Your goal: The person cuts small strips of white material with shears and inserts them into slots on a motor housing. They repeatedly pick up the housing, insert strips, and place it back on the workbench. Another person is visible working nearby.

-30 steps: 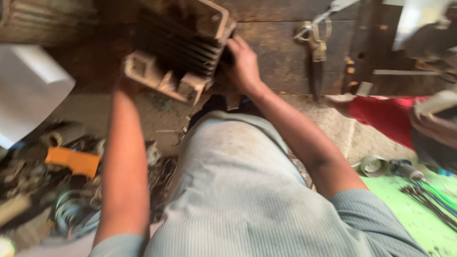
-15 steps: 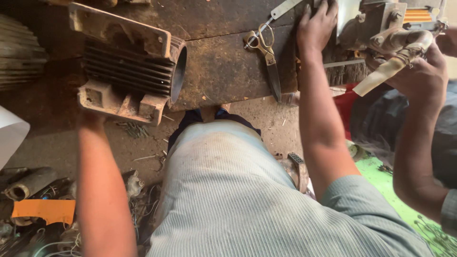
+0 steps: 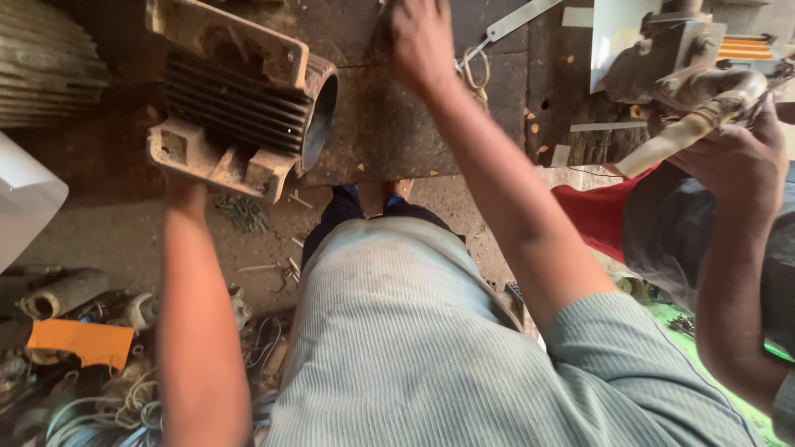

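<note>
Rust and grime cover the finned motor housing (image 3: pixel 240 103), which lies on its side at the near edge of the dark counter (image 3: pixel 389 141), its open round end turned toward the right hand. The left hand (image 3: pixel 184 184) is under the housing's lower foot, at the corner that overhangs the counter edge; most of the hand is hidden behind the casting, so how the fingers close on it cannot be told, though the hand is in contact with the housing from below. The left forearm runs straight down from there toward the person's body.

The right hand (image 3: pixel 422 37) is well apart from the housing, farther out over the counter and to its right. It lies palm down with the fingers pointing away, pressed on or just over the counter top; whether it has hold of anything beneath it cannot be told. Just to the right of this hand lie scissors (image 3: pixel 476 70) and a flat metal strip (image 3: pixel 522 18).

Beyond the right hand, at the far right, another person's hand (image 3: pixel 737 157) grips a pale handle (image 3: pixel 683 136) on a grey machine (image 3: pixel 662 58). Left of the left hand, a second ribbed motor body (image 3: pixel 45 58) sits at the frame's edge. Below the left arm, on the floor (image 3: pixel 99 232), lie tangled wires (image 3: pixel 91 410), an orange piece (image 3: pixel 79 341) and a short cylinder (image 3: pixel 62 291).
</note>
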`<state>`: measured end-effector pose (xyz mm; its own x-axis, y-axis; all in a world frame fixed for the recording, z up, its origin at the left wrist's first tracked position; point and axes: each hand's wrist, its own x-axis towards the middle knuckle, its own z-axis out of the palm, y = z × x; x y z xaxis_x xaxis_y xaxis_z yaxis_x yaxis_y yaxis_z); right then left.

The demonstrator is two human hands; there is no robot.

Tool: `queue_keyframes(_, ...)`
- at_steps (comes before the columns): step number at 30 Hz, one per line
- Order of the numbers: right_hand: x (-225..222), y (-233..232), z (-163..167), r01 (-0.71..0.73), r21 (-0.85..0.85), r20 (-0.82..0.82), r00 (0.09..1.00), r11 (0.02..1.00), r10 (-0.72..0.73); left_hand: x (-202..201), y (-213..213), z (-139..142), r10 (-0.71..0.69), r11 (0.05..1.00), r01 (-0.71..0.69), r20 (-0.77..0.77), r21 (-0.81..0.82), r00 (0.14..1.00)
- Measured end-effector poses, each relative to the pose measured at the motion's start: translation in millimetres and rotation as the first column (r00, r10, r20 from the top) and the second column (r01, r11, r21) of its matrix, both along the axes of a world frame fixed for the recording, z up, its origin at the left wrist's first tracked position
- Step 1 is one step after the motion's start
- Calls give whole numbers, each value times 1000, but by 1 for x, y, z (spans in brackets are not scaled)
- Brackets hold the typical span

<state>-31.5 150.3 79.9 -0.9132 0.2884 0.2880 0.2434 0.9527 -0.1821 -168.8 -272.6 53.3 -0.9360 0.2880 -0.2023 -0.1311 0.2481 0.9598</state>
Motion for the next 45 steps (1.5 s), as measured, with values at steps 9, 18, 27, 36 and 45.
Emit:
queue_keyframes(9,166,-103,1,-373,-192,63,918,908,391,183,10,21,20,898,155,391,-412,920)
queue_keyframes(18,168,-99,80,-237,-713,-144,970,659,194,200,141,149,-525,850,435,-523,-296,671)
queue_keyframes(27,181,-95,171,-237,-661,-286,957,713,53,195,165,194,-567,824,509,-350,-250,746)
queue_keyframes(36,182,-101,204,-182,-715,-264,964,675,-20,191,174,197,-534,827,552,-459,-107,710)
queue_keyframes(45,171,-119,204,-165,-542,-274,962,824,12,172,164,198,-578,751,653,-381,98,722)
